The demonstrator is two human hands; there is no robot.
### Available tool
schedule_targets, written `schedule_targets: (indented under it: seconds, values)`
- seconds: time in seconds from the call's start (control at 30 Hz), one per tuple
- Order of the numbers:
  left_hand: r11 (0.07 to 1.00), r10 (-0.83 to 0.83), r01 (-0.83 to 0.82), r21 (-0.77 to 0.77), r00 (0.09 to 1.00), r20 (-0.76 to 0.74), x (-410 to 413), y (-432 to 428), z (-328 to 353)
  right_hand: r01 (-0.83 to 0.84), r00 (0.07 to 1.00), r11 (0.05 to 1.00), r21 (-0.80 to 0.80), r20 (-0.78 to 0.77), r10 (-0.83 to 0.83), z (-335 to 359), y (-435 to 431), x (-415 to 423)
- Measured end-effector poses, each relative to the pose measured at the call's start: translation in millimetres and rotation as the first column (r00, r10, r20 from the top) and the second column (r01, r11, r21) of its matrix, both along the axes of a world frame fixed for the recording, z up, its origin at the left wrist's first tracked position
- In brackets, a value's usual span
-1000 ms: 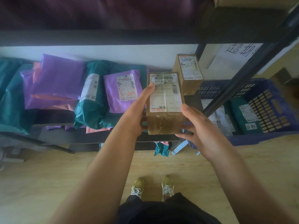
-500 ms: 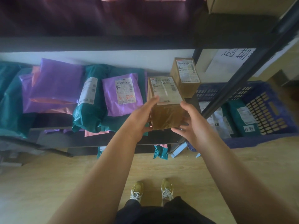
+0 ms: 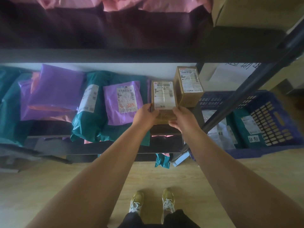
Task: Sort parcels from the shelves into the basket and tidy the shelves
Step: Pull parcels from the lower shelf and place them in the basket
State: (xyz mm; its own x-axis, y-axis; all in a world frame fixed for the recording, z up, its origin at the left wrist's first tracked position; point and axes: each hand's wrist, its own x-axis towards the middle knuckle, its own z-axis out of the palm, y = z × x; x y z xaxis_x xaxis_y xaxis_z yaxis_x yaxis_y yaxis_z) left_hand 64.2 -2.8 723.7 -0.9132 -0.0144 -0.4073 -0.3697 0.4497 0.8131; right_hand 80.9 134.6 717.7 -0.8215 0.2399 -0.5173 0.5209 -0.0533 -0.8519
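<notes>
Head view: the small cardboard box [image 3: 164, 96] looks stiff and light, its taped faces probably a little slick, so its firm near corners are the sensible hold, one hand per side. It lies label up at the right end of the shelf [image 3: 115, 147], just beside a second box [image 3: 189, 86]; whether it fully rests there cannot be told. The left hand [image 3: 144, 115] grips its near left corner and the right hand [image 3: 182, 117] its near right corner, fingers curled close round the cardboard. The blue basket [image 3: 271, 116] stands off to the right.
</notes>
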Motion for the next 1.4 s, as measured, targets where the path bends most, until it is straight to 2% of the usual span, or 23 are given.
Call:
schedule_targets:
  seconds: [0.23,0.53,0.67,0.77,0.93,1.07,1.27,1.4]
  values:
    - [1.0,-0.008,0.006,-0.03,0.997,-0.075,-37.6,7.1,10.3,-0.018,1.0,1.0,0.013,-0.024,0.019,4.7,-12.2,-38.8]
    - [0.988,-0.141,0.131,-0.081,0.982,-0.128,-48.7,-6.3,14.4,-0.038,0.999,0.992,0.12,-0.021,0.041,6.2,-9.4,-51.2]
    - [0.993,-0.006,-0.012,-0.116,0.988,-0.156,-38.9,-25.9,9.7,-0.023,0.998,0.963,0.268,-0.042,0.036,13.1,-7.6,-41.2]
    - [0.975,0.106,-0.142,-0.171,0.973,-0.203,-31.0,-51.8,4.0,-0.076,0.994,0.936,0.344,-0.053,0.1,14.7,-14.9,-34.5]
    - [0.893,0.296,-0.36,-0.27,0.922,-0.25,-24.7,-100.9,-4.7,-0.253,0.967,0.921,0.297,0.056,0.248,10.7,-53.6,-26.7]
    - [0.893,0.269,-0.313,-0.324,0.947,-0.173,-20.3,-122.4,-12.3,-0.345,0.937,0.911,0.225,0.142,0.319,4.6,-76.7,-26.8]
    - [0.961,0.18,-0.18,-0.21,0.983,-0.023,-19.2,-134.0,-21.9,-0.397,0.912,0.882,0.253,0.214,0.349,-5.6,-101.7,-32.8]
    - [0.95,0.312,-0.311,-0.04,0.95,0.024,-19.1,-141.0,-25.2,-0.338,0.933,0.906,0.255,0.215,0.288,-7.5,-106.6,-35.5]
